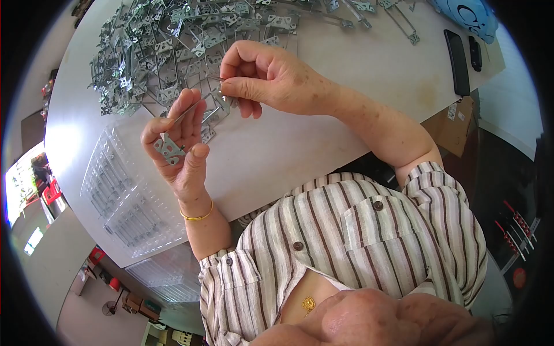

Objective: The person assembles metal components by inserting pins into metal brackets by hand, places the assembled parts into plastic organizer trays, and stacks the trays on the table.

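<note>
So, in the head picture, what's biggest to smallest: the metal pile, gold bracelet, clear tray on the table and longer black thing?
1. Metal pile, though the picture's top cuts it off
2. Clear tray
3. Longer black thing
4. Gold bracelet

White tabletop (381,66) (glare (70,143) near one edge)

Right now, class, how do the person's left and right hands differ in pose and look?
The left hand mostly shows its palm; the right hand mostly shows its back. The left wrist wears a gold bracelet; the right wrist shows none. Both hands curl near the metal pile.
</note>
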`<control>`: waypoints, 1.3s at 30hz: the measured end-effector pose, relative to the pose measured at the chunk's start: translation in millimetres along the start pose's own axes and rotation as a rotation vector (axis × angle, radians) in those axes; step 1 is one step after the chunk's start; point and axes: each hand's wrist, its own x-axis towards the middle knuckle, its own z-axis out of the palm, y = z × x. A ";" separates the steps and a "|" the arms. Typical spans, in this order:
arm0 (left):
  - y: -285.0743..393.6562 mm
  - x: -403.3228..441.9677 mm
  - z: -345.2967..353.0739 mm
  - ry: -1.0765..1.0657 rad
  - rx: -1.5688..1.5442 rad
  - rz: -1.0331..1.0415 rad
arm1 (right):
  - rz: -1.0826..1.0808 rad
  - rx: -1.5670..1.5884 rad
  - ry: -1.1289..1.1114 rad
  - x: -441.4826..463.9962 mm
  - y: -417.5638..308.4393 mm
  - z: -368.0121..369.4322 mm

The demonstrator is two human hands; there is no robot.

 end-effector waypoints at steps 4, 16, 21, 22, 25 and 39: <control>3.1 -2.2 0.3 -0.005 0.066 -0.082 | -0.043 0.029 0.056 -1.4 -5.2 0.6; 8.7 1.4 -7.2 -0.032 -0.355 -0.455 | -0.303 -0.078 -0.060 -0.9 -1.8 -6.5; 12.2 1.0 -5.7 -0.056 -0.291 -0.559 | -0.310 -0.140 -0.035 -2.0 -0.4 -3.2; 11.6 0.7 -5.9 -0.045 -0.280 -0.552 | -0.322 -0.164 -0.010 -1.9 0.9 -3.1; 12.6 1.0 -6.8 -0.001 -0.239 -0.502 | -0.374 -0.269 0.083 1.5 3.6 -1.9; 11.3 -2.3 -3.1 0.073 0.006 -0.345 | -0.322 -0.450 0.111 -3.1 1.8 -1.1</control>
